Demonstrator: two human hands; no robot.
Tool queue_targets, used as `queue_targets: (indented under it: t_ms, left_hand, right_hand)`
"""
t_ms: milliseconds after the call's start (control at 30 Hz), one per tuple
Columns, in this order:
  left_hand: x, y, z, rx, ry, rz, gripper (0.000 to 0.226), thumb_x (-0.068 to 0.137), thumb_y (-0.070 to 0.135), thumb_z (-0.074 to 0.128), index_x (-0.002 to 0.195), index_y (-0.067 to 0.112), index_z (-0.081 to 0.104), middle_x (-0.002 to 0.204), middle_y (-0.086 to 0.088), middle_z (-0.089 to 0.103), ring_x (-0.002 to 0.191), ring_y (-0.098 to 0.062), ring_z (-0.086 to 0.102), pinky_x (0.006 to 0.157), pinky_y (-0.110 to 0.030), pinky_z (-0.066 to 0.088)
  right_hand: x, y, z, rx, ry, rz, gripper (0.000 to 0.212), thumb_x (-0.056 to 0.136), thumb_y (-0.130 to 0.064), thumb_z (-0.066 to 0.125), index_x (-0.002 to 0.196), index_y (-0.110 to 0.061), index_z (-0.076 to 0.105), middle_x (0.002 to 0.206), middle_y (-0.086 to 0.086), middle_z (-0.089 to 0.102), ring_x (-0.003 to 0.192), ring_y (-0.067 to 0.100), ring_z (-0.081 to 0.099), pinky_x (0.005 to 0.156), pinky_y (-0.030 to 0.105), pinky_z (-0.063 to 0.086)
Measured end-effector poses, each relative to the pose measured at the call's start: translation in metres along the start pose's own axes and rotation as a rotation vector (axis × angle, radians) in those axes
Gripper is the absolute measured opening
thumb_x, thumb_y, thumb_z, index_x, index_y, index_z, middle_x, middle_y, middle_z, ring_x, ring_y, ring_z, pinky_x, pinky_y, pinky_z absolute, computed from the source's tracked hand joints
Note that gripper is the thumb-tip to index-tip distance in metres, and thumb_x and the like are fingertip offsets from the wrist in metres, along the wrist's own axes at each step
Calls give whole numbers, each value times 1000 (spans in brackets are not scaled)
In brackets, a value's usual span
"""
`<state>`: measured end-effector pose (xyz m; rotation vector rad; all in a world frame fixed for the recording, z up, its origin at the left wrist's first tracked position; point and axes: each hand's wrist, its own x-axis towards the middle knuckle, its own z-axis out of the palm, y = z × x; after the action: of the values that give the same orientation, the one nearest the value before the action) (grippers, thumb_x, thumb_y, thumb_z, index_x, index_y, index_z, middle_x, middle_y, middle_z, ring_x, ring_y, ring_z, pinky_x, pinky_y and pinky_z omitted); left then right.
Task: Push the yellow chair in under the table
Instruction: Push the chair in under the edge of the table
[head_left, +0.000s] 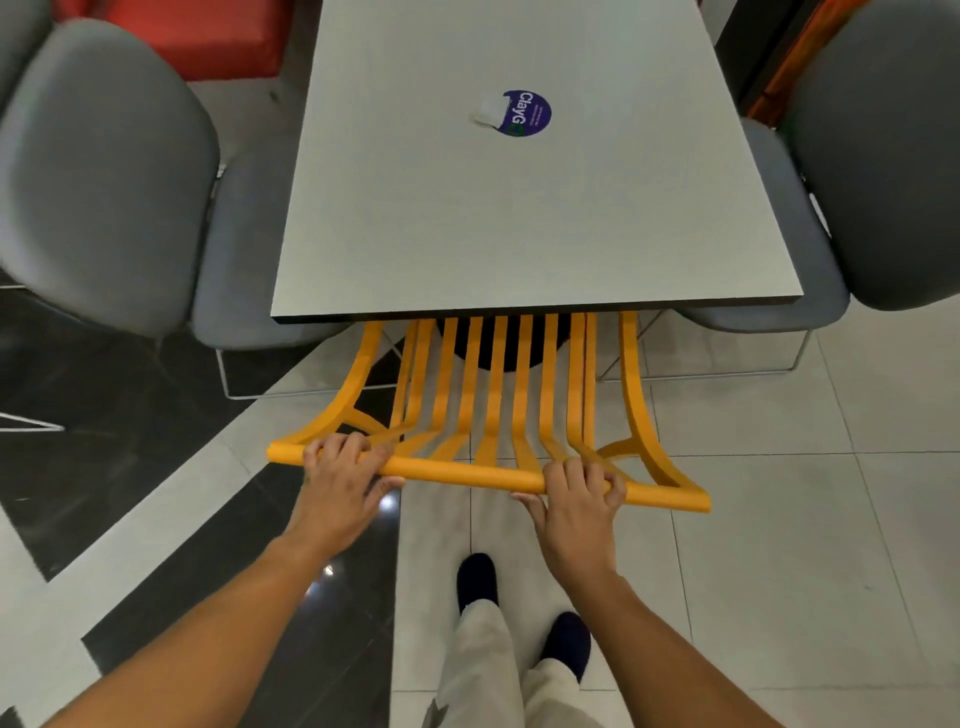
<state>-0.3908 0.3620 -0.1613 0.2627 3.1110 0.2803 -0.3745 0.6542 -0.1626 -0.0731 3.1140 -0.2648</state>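
Observation:
The yellow chair (467, 475) has a slatted back, and only that back shows. Its seat is hidden beneath the grey table (519, 234), whose near edge crosses the tops of the slats. My left hand (343, 478) wraps the chair's top rail near its left end. On the same rail, right of the middle, my right hand (582, 499) is curled around it. Both thumbs sit under the rail and the fingers lie over it.
Grey padded chairs stand at the table's left side (104, 171) and right side (878, 156). A round blue sticker (527, 113) is stuck on the tabletop. My feet in dark shoes (478, 579) stand on the tiled floor behind the chair. A red seat (197, 36) is at the far left.

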Motion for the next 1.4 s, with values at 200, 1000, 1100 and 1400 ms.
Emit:
queue_targets:
  t_ms: [200,1000,1100,1400]
  left_hand:
    - [-8,10,5,30,13,-15,53,94,58,31,112,19,62,94,-9,56,90,-31,52,88,-56,39]
    - [-9,94,20,21,23,-128,55,91,63,33,106,20,64,93,-5,58,90,-27,52,89,-54,40]
    - [-9,93,20,12,50,-121,56,91,64,32,106,21,65,92,-4,57,89,-25,51,88,-52,40]
    - [-8,102,23,7,40,-142,56,91,64,31,106,22,64,92,-4,57,89,-25,52,88,-51,40]
  right_hand:
    - [-4,13,5,82,49,-35,50,92,-61,36,92,-17,60,90,2,58,91,27,52,93,46,27]
    - [6,95,-10,116,-9,-125,48,92,-59,39,96,-17,61,93,1,58,93,28,52,94,53,34]
    - [8,93,-12,112,-10,-117,49,92,-59,37,95,-16,60,94,2,59,94,28,52,93,52,34]
    - [8,104,-8,85,-28,-115,48,92,-58,39,97,-16,61,95,3,59,96,29,52,95,52,32]
